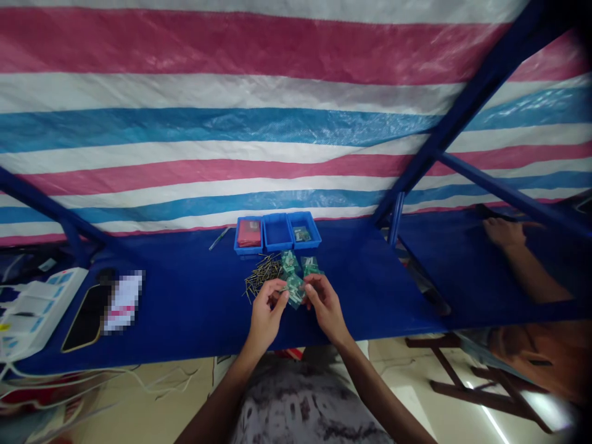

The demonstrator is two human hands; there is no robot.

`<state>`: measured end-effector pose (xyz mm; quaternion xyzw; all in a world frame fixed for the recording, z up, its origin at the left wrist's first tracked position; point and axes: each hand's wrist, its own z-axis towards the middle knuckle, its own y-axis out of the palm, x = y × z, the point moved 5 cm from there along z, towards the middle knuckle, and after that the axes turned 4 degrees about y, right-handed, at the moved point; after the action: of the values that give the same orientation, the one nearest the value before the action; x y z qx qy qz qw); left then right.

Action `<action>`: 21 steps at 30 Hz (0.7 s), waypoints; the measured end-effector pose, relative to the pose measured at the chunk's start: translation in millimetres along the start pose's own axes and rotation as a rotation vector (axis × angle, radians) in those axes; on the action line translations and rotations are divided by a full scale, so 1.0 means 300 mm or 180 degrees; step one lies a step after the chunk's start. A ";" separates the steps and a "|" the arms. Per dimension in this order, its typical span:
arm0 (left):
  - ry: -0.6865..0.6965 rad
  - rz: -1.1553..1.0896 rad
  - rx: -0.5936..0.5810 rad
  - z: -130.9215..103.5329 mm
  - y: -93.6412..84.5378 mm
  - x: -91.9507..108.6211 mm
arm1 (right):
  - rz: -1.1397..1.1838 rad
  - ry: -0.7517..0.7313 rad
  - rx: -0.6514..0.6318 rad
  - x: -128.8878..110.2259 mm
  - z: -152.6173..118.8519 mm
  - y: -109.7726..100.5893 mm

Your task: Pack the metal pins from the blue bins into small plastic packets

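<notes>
Between my hands is a small clear greenish plastic bag (pixel 295 291) with pale slender pieces inside. The fingers of my left hand (pixel 268 307) pinch its left edge, and those of my right hand (pixel 326 306) close on its right edge. Just beyond it lie two similar bags, one bag (pixel 289 262) straight ahead and another bag (pixel 310 265) to the right. A loose pile of thin dark-and-brass screws or pins (pixel 263 274) spreads beside my left hand; their exact kind is too small to tell.
Three joined blue bins stand behind: the left bin (pixel 250 250) holds a red packet (pixel 249 234), the right bin (pixel 308 245) small bags. A pen (pixel 219 238), phone (pixel 87 317) and power strip (pixel 44 314) lie leftward. Blue frame posts (pixel 396 219) rise rightward, near another person's arm (pixel 531 265).
</notes>
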<state>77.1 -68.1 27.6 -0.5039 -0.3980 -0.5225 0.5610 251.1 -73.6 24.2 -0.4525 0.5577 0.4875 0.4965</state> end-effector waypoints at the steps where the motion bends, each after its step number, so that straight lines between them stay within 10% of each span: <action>1: -0.0012 -0.0025 0.0086 -0.011 -0.006 -0.005 | -0.0056 -0.0030 -0.0003 0.001 -0.005 -0.008; 12: -0.0260 -0.0013 -0.0055 -0.050 -0.013 -0.031 | -0.1446 -0.1008 -0.0188 0.008 -0.058 0.007; 21: 0.0198 0.0737 -0.0430 -0.094 -0.009 -0.016 | -0.0539 -0.0094 -0.0292 0.041 -0.031 0.002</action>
<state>71.6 -94.7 18.3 -0.5667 -0.2834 -0.4952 0.5944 248.4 -83.0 12.4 -0.5130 0.4871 0.4755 0.5229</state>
